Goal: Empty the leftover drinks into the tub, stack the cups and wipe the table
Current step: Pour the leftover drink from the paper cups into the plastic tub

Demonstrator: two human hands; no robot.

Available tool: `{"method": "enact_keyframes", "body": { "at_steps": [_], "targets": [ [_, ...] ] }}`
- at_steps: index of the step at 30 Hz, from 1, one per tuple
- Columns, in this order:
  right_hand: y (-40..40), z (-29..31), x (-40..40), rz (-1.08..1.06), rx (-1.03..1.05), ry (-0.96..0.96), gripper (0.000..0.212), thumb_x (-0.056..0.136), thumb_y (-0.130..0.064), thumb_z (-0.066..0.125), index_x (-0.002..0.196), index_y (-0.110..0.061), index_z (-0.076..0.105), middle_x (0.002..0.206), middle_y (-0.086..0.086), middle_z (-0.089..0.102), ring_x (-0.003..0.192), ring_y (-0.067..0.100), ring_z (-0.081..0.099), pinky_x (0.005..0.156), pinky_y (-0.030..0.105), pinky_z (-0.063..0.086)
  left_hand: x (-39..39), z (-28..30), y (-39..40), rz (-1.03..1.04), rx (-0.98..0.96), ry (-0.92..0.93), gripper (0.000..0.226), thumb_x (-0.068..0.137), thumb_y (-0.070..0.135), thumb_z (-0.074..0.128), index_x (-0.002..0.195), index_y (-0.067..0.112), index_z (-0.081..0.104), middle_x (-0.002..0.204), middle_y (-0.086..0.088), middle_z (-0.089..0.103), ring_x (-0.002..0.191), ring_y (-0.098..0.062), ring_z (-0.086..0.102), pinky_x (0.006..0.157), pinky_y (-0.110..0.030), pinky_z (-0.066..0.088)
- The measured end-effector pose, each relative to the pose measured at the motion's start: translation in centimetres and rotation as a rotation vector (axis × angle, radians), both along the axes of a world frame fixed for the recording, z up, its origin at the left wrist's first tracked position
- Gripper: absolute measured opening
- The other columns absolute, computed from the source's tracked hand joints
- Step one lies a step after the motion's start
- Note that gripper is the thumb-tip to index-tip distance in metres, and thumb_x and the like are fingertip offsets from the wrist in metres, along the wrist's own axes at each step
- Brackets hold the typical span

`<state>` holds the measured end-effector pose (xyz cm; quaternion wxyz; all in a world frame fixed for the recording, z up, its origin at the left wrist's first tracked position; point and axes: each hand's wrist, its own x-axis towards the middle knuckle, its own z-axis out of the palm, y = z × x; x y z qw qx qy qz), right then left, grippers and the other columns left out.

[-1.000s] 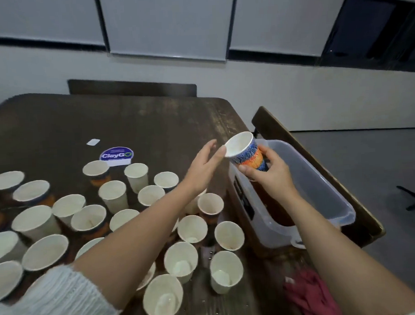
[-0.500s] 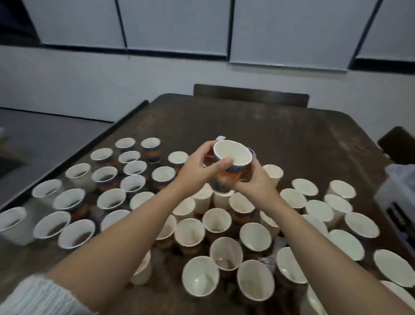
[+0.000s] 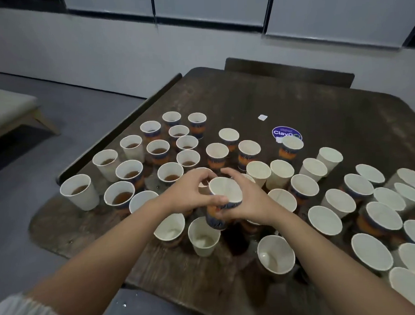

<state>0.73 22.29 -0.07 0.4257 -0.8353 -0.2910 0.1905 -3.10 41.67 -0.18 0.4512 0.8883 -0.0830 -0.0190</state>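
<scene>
Right now my left hand (image 3: 191,196) and right hand (image 3: 246,203) clasp a light, crushable paper cup (image 3: 223,199) by its wall, so gently.

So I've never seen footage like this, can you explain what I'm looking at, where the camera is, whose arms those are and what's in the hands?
There is no machine here. A person wears a wide-angle camera on the head, which looks forward and down, so the two bare arms reaching in are the wearer's own. There is only this one view. In front is a dark wooden table crowded with paper cups: those on the left hold brown drink, those on the right look empty. A round blue sticker lies further back. The left hand and right hand together grip one patterned cup, fingers curled round it.
</scene>
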Motion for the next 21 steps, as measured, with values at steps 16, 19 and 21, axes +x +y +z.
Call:
{"method": "enact_keyframes", "body": {
  "at_steps": [16,19,21],
  "targets": [
    [-3.8,-0.1,-1.2,0.049,-0.375,-0.088,0.090,0.064,-0.038,0.072,0.145,-0.026,0.033,0.143,-0.004,0.040,0.120,0.009,0.041,0.096,0.022,0.034,-0.5,-5.6,-0.3,-0.275,0.542,-0.163,0.100,0.052,0.087,0.049,0.128,0.023,0.052,0.133,-0.002,0.041,0.126,-0.021,0.031,0.107,-0.036,0.022],
    [-3.9,-1.4,-1.5,0.076,-0.451,-0.155,0.087,0.069,-0.044,0.075,0.144,-0.028,0.034,0.142,-0.003,0.042,0.128,0.016,0.041,0.106,0.035,0.036,-0.4,-6.3,-0.1,-0.265,0.528,-0.196,0.089,0.054,0.083,0.051,0.119,0.023,0.058,0.133,-0.006,0.043,0.129,-0.025,0.030,0.108,-0.040,0.022],
    [-3.9,-2.5,-1.8,0.109,-0.550,-0.277,0.086,0.068,-0.055,0.070,0.142,-0.029,0.035,0.141,-0.003,0.043,0.132,0.019,0.036,0.109,0.041,0.030,-0.3,-6.5,0.0,-0.248,0.512,-0.188,0.086,0.054,0.082,0.052,0.116,0.024,0.060,0.135,-0.006,0.043,0.129,-0.025,0.030,0.108,-0.041,0.022]
  ]
}}
